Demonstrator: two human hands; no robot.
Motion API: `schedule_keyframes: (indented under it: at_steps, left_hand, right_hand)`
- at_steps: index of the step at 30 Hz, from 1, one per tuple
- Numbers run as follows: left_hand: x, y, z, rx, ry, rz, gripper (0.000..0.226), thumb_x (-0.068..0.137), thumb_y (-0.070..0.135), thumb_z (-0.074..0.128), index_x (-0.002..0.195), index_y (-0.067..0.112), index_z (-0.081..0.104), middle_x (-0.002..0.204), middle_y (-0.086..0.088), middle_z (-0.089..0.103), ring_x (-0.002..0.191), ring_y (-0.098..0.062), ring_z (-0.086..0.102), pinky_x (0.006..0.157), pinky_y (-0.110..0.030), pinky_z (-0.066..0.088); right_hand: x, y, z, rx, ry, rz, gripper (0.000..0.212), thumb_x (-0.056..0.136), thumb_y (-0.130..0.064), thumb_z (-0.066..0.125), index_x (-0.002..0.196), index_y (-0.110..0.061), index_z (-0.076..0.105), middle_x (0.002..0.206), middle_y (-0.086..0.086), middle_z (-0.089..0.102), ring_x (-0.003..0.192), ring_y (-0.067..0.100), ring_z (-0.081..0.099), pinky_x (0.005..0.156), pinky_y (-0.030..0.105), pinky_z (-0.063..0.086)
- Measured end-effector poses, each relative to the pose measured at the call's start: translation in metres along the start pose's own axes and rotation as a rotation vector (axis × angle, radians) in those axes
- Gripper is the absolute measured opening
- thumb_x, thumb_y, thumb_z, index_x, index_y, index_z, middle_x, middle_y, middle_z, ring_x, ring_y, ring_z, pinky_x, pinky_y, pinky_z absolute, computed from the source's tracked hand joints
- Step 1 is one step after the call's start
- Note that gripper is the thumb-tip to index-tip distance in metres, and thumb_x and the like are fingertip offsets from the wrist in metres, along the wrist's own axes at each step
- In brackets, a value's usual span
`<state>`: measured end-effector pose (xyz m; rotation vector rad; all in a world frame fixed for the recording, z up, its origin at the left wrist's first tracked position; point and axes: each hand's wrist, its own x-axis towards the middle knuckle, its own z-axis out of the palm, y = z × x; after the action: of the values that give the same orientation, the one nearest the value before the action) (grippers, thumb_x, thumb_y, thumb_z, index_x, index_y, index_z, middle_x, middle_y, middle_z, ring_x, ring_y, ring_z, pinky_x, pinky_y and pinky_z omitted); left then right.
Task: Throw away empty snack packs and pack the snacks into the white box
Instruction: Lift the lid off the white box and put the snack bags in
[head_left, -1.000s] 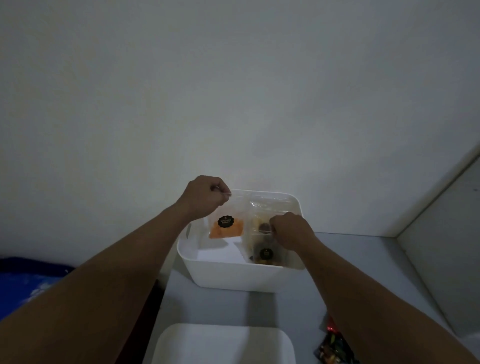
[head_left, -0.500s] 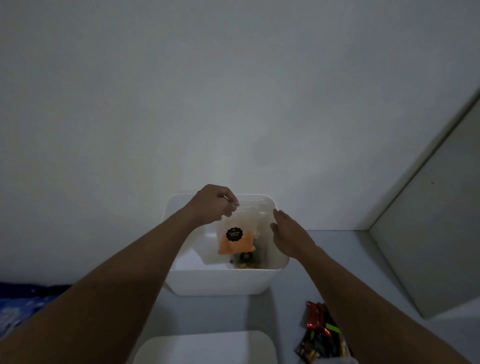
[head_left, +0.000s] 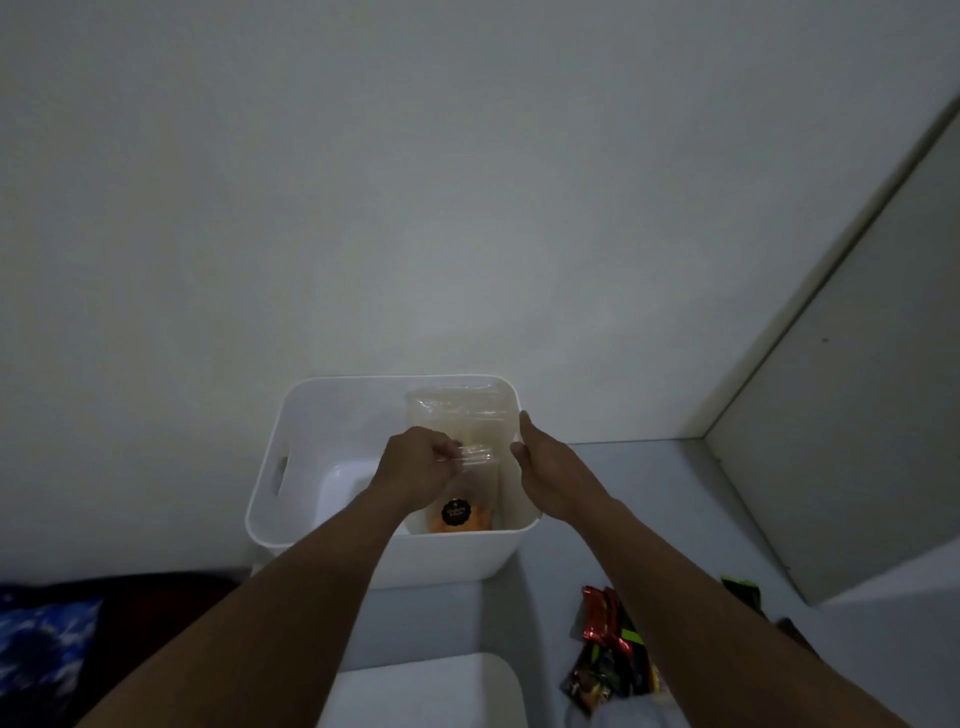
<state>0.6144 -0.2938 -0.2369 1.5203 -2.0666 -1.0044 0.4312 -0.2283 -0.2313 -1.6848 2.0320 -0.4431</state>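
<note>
A white box (head_left: 291, 415) with a handle slot stands on the grey table against the wall. My left hand (head_left: 418, 467) pinches the top of a clear snack bag (head_left: 467, 506) with orange contents and a black round label, held low inside the box's right half. Behind it another clear bag (head_left: 457, 410) stands against the box's far wall. My right hand (head_left: 540, 465) rests over the box's right rim with its fingers straight and apart, holding nothing. Several dark red and green snack packs (head_left: 608, 654) lie on the table to the right.
A white lid or tray (head_left: 431, 691) lies at the near edge, in front of the box. A grey panel (head_left: 841, 441) stands at the right. A dark blue patterned cloth (head_left: 41, 639) lies at the lower left, beyond the table's edge.
My left hand has lowered the orange snack bag deeper into the box. My right hand has let go of the other bag and moved to the right rim. The view has tilted down.
</note>
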Motion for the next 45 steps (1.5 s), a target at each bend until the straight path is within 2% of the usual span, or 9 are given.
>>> schedule_keyframes:
  at_steps: [6, 11, 15, 18, 25, 27, 31, 35, 45]
  left_hand:
    - [0.002, 0.002, 0.013, 0.137, 0.057, -0.004, 0.013, 0.08, 0.02, 0.078, 0.092, 0.022, 0.08, 0.11, 0.005, 0.074, 0.095, -0.018, 0.067, 0.086, -0.028, 0.051]
    - [0.004, 0.003, 0.022, 0.137, 0.064, -0.001, 0.011, 0.078, 0.021, 0.078, 0.087, 0.026, 0.08, 0.105, 0.006, 0.075, 0.092, -0.016, 0.067, 0.085, -0.031, 0.055]
    - [0.005, 0.003, 0.025, 0.183, 0.053, -0.002, 0.011, 0.074, 0.021, 0.079, 0.082, 0.028, 0.079, 0.103, 0.008, 0.074, 0.093, -0.017, 0.068, 0.083, -0.034, 0.056]
    - [0.005, 0.003, 0.027, 0.237, 0.046, 0.013, 0.015, 0.076, 0.016, 0.076, 0.087, 0.026, 0.079, 0.104, 0.007, 0.074, 0.09, -0.019, 0.068, 0.083, -0.034, 0.057]
    - [0.004, 0.004, 0.027, 0.295, 0.051, -0.003, 0.024, 0.078, 0.013, 0.069, 0.095, 0.027, 0.078, 0.099, 0.003, 0.074, 0.087, -0.022, 0.067, 0.082, -0.035, 0.057]
    - [0.002, 0.007, 0.025, 0.315, 0.05, -0.008, 0.019, 0.08, 0.02, 0.069, 0.096, 0.027, 0.078, 0.098, 0.003, 0.074, 0.086, -0.022, 0.067, 0.081, -0.035, 0.057]
    - [-0.005, 0.016, 0.021, 0.314, 0.093, 0.037, 0.017, 0.086, 0.032, 0.065, 0.093, 0.021, 0.076, 0.1, 0.001, 0.074, 0.088, -0.021, 0.066, 0.081, -0.034, 0.055]
    - [-0.019, 0.034, 0.019, 0.301, 0.099, 0.085, 0.026, 0.09, 0.037, 0.062, 0.103, 0.018, 0.073, 0.105, -0.002, 0.072, 0.095, -0.021, 0.064, 0.086, -0.036, 0.053]
    - [-0.109, 0.095, 0.045, 0.324, 0.093, 0.207, 0.051, 0.095, 0.049, 0.051, 0.131, 0.013, 0.057, 0.127, -0.009, 0.061, 0.118, -0.026, 0.056, 0.097, -0.037, 0.045]
  right_hand:
    - [0.0, -0.001, 0.003, 0.03, -0.033, 0.019, 0.058, 0.107, -0.029, 0.027, 0.157, -0.015, 0.0, 0.158, 0.014, 0.031, 0.139, 0.031, 0.039, 0.109, 0.037, 0.033]
    - [0.0, 0.002, 0.001, 0.046, -0.054, 0.041, 0.065, 0.103, -0.012, 0.034, 0.157, -0.018, -0.002, 0.152, 0.013, 0.041, 0.134, 0.028, 0.044, 0.106, 0.033, 0.037]
    - [-0.001, 0.002, 0.0, 0.067, -0.05, 0.05, 0.065, 0.103, -0.008, 0.034, 0.157, -0.016, 0.0, 0.141, 0.013, 0.05, 0.125, 0.027, 0.05, 0.093, 0.026, 0.037]
    - [-0.001, 0.003, -0.001, 0.066, -0.041, 0.04, 0.062, 0.104, -0.012, 0.033, 0.157, -0.014, 0.001, 0.133, 0.014, 0.055, 0.12, 0.028, 0.052, 0.087, 0.026, 0.036]
    - [-0.005, -0.001, -0.004, 0.026, -0.055, 0.02, 0.059, 0.106, -0.021, 0.031, 0.157, -0.012, 0.003, 0.151, 0.015, 0.041, 0.133, 0.03, 0.044, 0.103, 0.034, 0.037]
    - [-0.008, -0.003, -0.007, 0.014, -0.045, 0.013, 0.056, 0.106, -0.025, 0.031, 0.156, -0.01, 0.01, 0.154, 0.015, 0.037, 0.137, 0.031, 0.04, 0.107, 0.036, 0.036]
    - [-0.018, -0.007, -0.017, -0.007, -0.018, 0.004, 0.048, 0.106, -0.028, 0.036, 0.149, -0.006, 0.032, 0.148, 0.013, 0.045, 0.136, 0.029, 0.043, 0.107, 0.037, 0.037]
    - [-0.037, -0.003, -0.034, -0.073, -0.02, 0.026, 0.055, 0.105, -0.036, 0.036, 0.153, -0.008, 0.029, 0.158, 0.01, 0.031, 0.146, 0.024, 0.028, 0.118, 0.036, 0.023]
    - [-0.127, 0.039, -0.079, -0.249, -0.021, 0.043, 0.058, 0.104, -0.042, 0.035, 0.148, -0.005, 0.034, 0.151, 0.014, 0.041, 0.139, 0.028, 0.038, 0.113, 0.038, 0.031]
